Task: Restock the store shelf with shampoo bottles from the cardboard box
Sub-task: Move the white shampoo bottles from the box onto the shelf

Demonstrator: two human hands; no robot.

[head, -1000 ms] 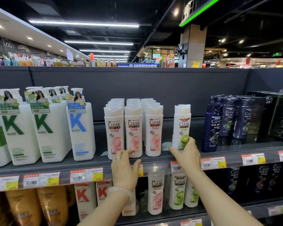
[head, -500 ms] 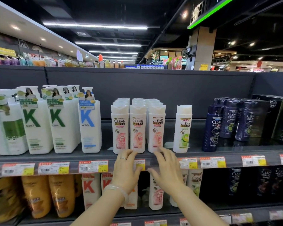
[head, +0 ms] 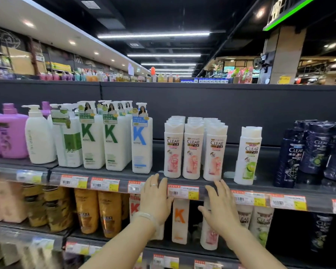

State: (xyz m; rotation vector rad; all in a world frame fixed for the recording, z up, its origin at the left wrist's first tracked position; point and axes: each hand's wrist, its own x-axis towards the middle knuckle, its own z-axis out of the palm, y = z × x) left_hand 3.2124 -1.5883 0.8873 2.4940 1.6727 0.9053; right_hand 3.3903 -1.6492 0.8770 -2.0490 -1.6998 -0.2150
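Three rows of white and pink CLEAR shampoo bottles (head: 192, 152) stand on the dark shelf (head: 306, 191), several deep. A single white CLEAR bottle with a green lime label (head: 248, 156) stands apart to their right. My left hand (head: 155, 199) rests with straight fingers on the shelf's front edge, just left of the pink bottles. My right hand (head: 220, 206) lies open against the edge below the rightmost pink bottle. Neither hand holds a bottle. No cardboard box is in view.
White KONO pump bottles (head: 109, 140) and purple bottles (head: 10, 133) fill the shelf's left side. Dark blue CLEAR bottles (head: 316, 150) stand at the right. A gap lies between the lime bottle and the blue ones. The lower shelf holds orange bottles (head: 97, 212) and more CLEAR bottles.
My right hand let go of the lime bottle and slid left and down to the shelf edge. The view has shifted left, showing purple bottles. My left hand stayed on the edge.
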